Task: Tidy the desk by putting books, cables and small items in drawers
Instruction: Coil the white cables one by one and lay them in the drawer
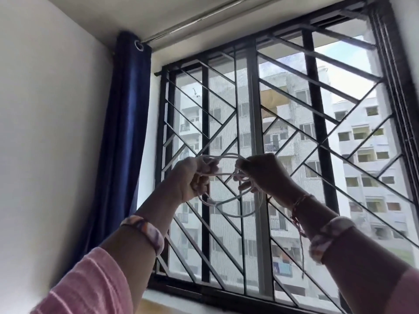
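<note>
A thin white cable (235,214) is held up in front of the window, coiled into loose loops that hang between both hands. My left hand (190,177) grips one side of the coil with its fingers closed around several strands. My right hand (265,174) grips the other side, fingers curled around the strands. Both arms are raised, with pink striped sleeves and a patterned bangle on each wrist. A red thread hangs from my right wrist. The desk and drawers are out of view.
A barred window (251,105) with a black metal grille fills the view ahead. A dark blue curtain (127,123) hangs at its left from a metal rod (204,18). A white wall (52,132) stands on the left. Apartment blocks show outside.
</note>
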`<act>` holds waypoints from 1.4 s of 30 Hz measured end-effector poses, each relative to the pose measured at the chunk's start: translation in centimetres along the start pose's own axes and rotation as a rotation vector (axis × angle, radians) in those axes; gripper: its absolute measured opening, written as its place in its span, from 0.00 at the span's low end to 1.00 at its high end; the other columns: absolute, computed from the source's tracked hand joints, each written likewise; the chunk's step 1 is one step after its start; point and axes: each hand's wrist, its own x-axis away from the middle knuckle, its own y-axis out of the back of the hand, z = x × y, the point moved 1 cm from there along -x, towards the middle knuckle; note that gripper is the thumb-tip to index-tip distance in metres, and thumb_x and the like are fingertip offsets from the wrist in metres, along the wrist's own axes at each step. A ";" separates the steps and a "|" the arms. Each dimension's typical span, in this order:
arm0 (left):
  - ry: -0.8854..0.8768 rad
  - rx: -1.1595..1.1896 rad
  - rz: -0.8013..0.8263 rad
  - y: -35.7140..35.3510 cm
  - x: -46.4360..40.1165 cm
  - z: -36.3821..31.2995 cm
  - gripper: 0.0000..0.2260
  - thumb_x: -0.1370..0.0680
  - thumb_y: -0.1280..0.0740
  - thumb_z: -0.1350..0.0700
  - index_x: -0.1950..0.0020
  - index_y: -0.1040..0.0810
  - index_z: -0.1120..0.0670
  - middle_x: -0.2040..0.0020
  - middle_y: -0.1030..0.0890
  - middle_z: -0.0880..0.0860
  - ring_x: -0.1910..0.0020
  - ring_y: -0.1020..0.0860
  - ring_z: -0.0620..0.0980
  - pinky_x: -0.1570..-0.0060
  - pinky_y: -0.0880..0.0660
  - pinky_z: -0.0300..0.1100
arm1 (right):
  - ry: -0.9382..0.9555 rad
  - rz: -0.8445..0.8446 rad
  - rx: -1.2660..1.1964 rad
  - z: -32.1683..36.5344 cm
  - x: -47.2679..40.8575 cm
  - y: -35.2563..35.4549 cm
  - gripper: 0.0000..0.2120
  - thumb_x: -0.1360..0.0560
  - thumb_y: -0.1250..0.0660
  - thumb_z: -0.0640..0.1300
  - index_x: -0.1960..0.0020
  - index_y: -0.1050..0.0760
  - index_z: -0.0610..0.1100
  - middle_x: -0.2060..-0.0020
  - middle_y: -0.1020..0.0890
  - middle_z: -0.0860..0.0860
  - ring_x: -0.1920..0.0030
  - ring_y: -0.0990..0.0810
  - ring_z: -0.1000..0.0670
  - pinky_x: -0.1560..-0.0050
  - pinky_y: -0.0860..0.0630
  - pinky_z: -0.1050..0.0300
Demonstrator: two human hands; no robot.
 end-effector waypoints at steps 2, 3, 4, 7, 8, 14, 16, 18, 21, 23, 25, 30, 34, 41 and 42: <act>0.013 0.017 -0.008 0.9 0.0 -0.2 0.12 0.29 0.44 0.66 0.59 0.22 0.55 0.71 0.22 0.47 0.77 0.35 0.42 0.80 0.38 0.32 | 0.026 0.071 0.005 0.2 -0.5 0.0 0.18 0.23 0.37 0.47 0.60 0.22 0.32 0.61 0.17 0.35 0.69 0.16 0.47 0.71 0.24 0.59; 0.022 0.012 -0.024 1.2 0.1 -0.4 0.13 0.29 0.44 0.66 0.59 0.21 0.55 0.70 0.22 0.48 0.76 0.34 0.43 0.78 0.37 0.33 | 0.014 0.101 0.005 0.3 -0.7 -0.1 0.18 0.23 0.37 0.48 0.57 0.22 0.31 0.61 0.17 0.35 0.67 0.16 0.45 0.67 0.23 0.57; 0.036 0.010 -0.041 1.4 0.2 -0.5 0.14 0.28 0.44 0.66 0.59 0.21 0.55 0.68 0.21 0.48 0.73 0.33 0.44 0.75 0.36 0.34 | 0.002 0.130 -0.007 0.4 -0.7 -0.1 0.16 0.23 0.37 0.47 0.54 0.21 0.32 0.64 0.16 0.40 0.68 0.17 0.49 0.66 0.22 0.57; 0.096 0.091 -0.078 1.5 0.4 -0.5 0.14 0.28 0.46 0.66 0.60 0.21 0.55 0.66 0.20 0.50 0.67 0.28 0.48 0.64 0.32 0.40 | 0.040 0.154 -0.027 0.8 -0.2 0.2 0.08 0.22 0.38 0.44 0.51 0.22 0.42 0.73 0.19 0.56 0.74 0.20 0.60 0.72 0.25 0.63; 0.108 0.164 -0.119 1.9 0.2 -0.3 0.15 0.27 0.46 0.66 0.61 0.21 0.55 0.66 0.20 0.51 0.66 0.27 0.48 0.63 0.31 0.40 | 0.011 0.116 -0.064 0.6 0.0 0.6 0.07 0.22 0.38 0.45 0.50 0.23 0.45 0.71 0.18 0.56 0.73 0.19 0.58 0.71 0.25 0.61; -0.009 0.292 -0.523 8.3 0.0 2.2 0.12 0.36 0.50 0.69 0.66 0.30 0.56 0.77 0.28 0.48 0.85 0.40 0.41 0.78 0.44 0.27 | -0.201 -0.220 -0.291 -2.0 0.8 7.7 0.09 0.21 0.40 0.40 0.50 0.22 0.38 0.79 0.20 0.49 0.79 0.21 0.54 0.73 0.21 0.60; 0.006 0.272 -0.536 8.7 -0.2 3.0 0.12 0.37 0.49 0.69 0.67 0.30 0.56 0.76 0.26 0.49 0.82 0.39 0.43 0.77 0.44 0.31 | -0.208 -0.163 -0.250 -2.2 1.5 8.0 0.08 0.22 0.39 0.40 0.52 0.21 0.39 0.79 0.20 0.50 0.79 0.22 0.55 0.73 0.22 0.62; 0.041 0.285 -0.550 7.9 -0.7 3.3 0.14 0.29 0.49 0.68 0.66 0.28 0.56 0.70 0.25 0.50 0.74 0.38 0.45 0.72 0.43 0.37 | -0.199 -0.042 -0.169 -2.3 2.0 6.8 0.07 0.22 0.38 0.39 0.53 0.21 0.40 0.78 0.20 0.51 0.78 0.22 0.55 0.72 0.22 0.62; 0.038 0.329 -0.479 5.4 -1.3 3.2 0.15 0.27 0.49 0.67 0.65 0.27 0.55 0.69 0.25 0.50 0.72 0.36 0.45 0.70 0.43 0.38 | -0.163 0.157 -0.088 -1.8 2.8 3.9 0.05 0.25 0.35 0.39 0.56 0.20 0.40 0.75 0.19 0.51 0.76 0.21 0.56 0.70 0.22 0.62; 0.004 0.333 -0.400 3.4 -1.2 2.9 0.14 0.27 0.48 0.67 0.63 0.26 0.55 0.69 0.25 0.50 0.71 0.36 0.45 0.70 0.42 0.38 | -0.061 0.250 0.004 -1.5 3.0 1.9 0.06 0.26 0.33 0.40 0.53 0.20 0.37 0.67 0.16 0.49 0.70 0.19 0.58 0.65 0.21 0.62; -0.008 0.345 -0.297 1.3 -0.7 2.5 0.12 0.26 0.47 0.65 0.59 0.25 0.56 0.70 0.24 0.50 0.71 0.36 0.46 0.69 0.42 0.38 | 0.034 0.276 0.082 -1.5 2.8 0.0 0.11 0.27 0.31 0.42 0.48 0.21 0.37 0.55 0.16 0.46 0.59 0.18 0.55 0.55 0.20 0.60; -0.026 0.236 -0.095 -2.1 0.6 2.0 0.09 0.28 0.41 0.59 0.57 0.21 0.56 0.65 0.25 0.51 0.70 0.34 0.45 0.69 0.39 0.38 | -0.001 0.046 -0.109 -2.0 2.9 -1.5 0.12 0.29 0.29 0.39 0.69 0.27 0.47 0.69 0.22 0.49 0.68 0.22 0.52 0.63 0.22 0.52; -0.339 -0.634 -0.268 -1.2 0.2 2.4 0.16 0.22 0.45 0.45 0.59 0.22 0.51 0.62 0.22 0.51 0.66 0.28 0.48 0.68 0.39 0.38 | -0.132 -0.109 -0.317 -3.1 3.3 0.9 0.05 0.32 0.27 0.37 0.59 0.20 0.36 0.69 0.19 0.46 0.75 0.21 0.54 0.73 0.21 0.60; -0.620 -1.201 -0.314 0.3 -1.2 3.3 0.21 0.24 0.46 0.42 0.56 0.18 0.53 0.62 0.18 0.59 0.60 0.21 0.59 0.60 0.28 0.43 | 0.000 -0.261 0.563 -5.1 1.5 2.0 0.09 0.29 0.38 0.36 0.67 0.25 0.41 0.66 0.20 0.41 0.64 0.21 0.43 0.63 0.26 0.58; -0.583 -1.115 -0.286 0.3 -1.8 3.2 0.18 0.22 0.43 0.46 0.54 0.17 0.55 0.60 0.18 0.61 0.61 0.21 0.60 0.61 0.28 0.43 | -0.038 -0.242 0.583 -5.0 1.5 2.2 0.13 0.28 0.38 0.34 0.70 0.31 0.43 0.68 0.24 0.42 0.64 0.24 0.44 0.64 0.30 0.60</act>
